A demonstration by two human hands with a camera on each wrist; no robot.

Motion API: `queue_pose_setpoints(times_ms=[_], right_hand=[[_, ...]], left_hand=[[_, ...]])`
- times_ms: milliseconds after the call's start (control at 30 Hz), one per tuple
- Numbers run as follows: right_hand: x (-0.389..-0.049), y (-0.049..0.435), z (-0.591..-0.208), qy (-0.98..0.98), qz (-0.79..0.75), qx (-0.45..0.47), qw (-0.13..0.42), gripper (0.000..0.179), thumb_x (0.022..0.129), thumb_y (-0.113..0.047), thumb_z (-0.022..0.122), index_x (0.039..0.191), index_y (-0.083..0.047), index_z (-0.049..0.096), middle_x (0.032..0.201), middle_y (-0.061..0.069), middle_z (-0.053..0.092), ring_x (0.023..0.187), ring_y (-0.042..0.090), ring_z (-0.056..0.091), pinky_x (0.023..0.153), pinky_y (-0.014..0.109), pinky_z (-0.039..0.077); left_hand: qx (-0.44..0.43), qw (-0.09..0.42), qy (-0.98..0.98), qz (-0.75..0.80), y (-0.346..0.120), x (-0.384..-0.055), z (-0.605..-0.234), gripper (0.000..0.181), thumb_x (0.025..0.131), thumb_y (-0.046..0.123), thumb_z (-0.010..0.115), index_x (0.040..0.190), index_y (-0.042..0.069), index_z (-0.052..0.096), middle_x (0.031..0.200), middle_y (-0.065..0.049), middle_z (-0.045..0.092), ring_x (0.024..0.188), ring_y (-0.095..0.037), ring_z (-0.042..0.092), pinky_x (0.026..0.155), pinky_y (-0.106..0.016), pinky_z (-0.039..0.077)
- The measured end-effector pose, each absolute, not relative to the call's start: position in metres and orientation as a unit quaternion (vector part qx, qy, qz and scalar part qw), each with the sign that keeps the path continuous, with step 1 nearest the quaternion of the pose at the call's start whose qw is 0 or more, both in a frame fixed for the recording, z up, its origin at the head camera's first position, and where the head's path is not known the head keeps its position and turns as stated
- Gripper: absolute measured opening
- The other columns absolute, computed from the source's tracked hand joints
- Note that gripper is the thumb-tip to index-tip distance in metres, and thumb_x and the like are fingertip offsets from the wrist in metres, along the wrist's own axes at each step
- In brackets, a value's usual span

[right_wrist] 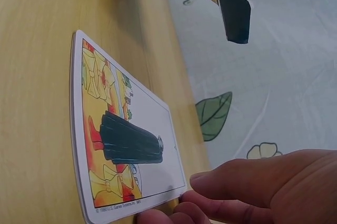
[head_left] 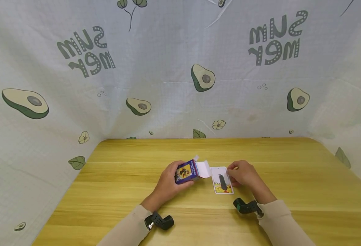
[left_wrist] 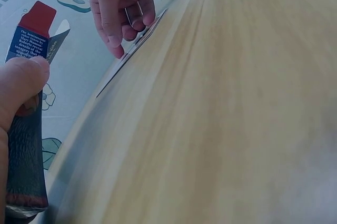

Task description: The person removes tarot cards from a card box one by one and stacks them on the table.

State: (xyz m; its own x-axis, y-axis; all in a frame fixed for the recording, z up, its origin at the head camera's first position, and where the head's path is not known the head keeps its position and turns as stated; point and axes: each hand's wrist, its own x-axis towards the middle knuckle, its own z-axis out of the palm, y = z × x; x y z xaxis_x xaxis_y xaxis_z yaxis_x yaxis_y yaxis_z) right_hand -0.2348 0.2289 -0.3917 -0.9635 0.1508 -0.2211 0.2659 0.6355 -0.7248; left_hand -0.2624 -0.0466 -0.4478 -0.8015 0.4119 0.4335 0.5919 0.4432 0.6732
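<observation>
My left hand (head_left: 169,181) grips a blue and purple tarot card box (head_left: 185,172) whose white top flap (head_left: 203,169) stands open toward the right. In the left wrist view the thumb (left_wrist: 26,79) presses on the box (left_wrist: 26,150) just below its raised red flap. To the right, a small stack of tarot cards (head_left: 222,181) lies face up on the table; the top card shows a dark cloaked figure. My right hand (head_left: 243,174) pinches the stack's right edge, its thumb (right_wrist: 216,179) at one corner of the cards (right_wrist: 152,176) and its other fingers curled by the edge.
Under both hands is a yellow wood-grain table (head_left: 122,194). A white curtain (head_left: 168,51) printed with avocados and leaves hangs behind it and along both sides. Each wrist carries a black camera mount, such as the left one (head_left: 160,221).
</observation>
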Motion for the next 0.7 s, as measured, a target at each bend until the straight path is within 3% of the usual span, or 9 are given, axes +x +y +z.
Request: queue_pose_setpoints(times_ms=[400,700], right_hand=[[-0.231,0.223,-0.38,0.922,-0.378,0.087,0.002,0.023,0.09,-0.014,0.062,0.106,0.003,0.063,0.076,0.009,0.057,0.06,0.019,0.052,0.054,0.029,0.045],[-0.224,0.209,-0.369,0.909,-0.41,0.069,-0.027,0.02,0.091,-0.011,0.064,0.107,0.001,0.062,0.083,0.01,0.061,0.069,0.02,0.058,0.062,0.032,0.054]], left_hand=[[-0.3,0.1,-0.841,-0.438,-0.045,-0.262,-0.444,0.072,0.078,0.043,0.079,0.133,0.009,0.049,0.124,-0.002,0.057,0.104,-0.014,0.053,0.088,-0.034,0.048],[-0.294,0.095,-0.842,-0.443,-0.047,-0.255,-0.443,0.071,0.077,0.044,0.079,0.132,0.01,0.049,0.123,-0.001,0.057,0.103,-0.014,0.054,0.087,-0.035,0.048]])
